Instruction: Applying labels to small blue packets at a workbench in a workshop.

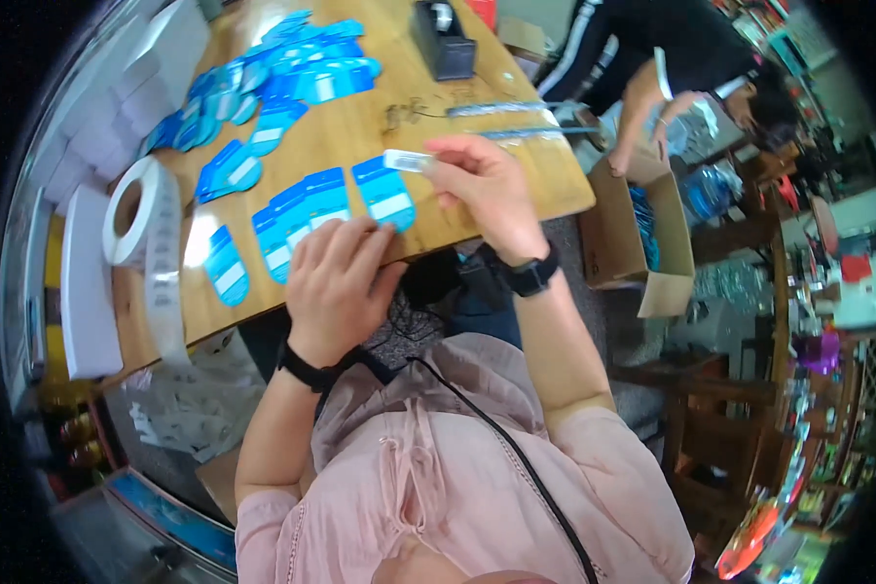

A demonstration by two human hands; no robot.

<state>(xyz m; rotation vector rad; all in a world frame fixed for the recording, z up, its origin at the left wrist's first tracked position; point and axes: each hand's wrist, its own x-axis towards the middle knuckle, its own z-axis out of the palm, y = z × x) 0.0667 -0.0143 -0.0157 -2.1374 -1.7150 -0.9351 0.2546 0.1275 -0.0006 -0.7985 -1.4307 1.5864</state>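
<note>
My left hand [336, 274] lies fingers-down on a row of blue hang tags [311, 206] near the front edge of the wooden table [428, 97]. My right hand [487, 190] is raised over the table edge and pinches a small white sticker label [406, 161] between thumb and fingers. That label hovers just above a single blue tag [384, 194] with a white patch. A pile of several more blue tags [273, 73] spreads over the far left of the table.
A roll of white labels [136, 209] with its strip hanging over the edge stands at the left. A black tape dispenser [443, 39] sits at the far side. An open cardboard box [642, 234] is on the floor at right, where another person [672, 88] bends over it.
</note>
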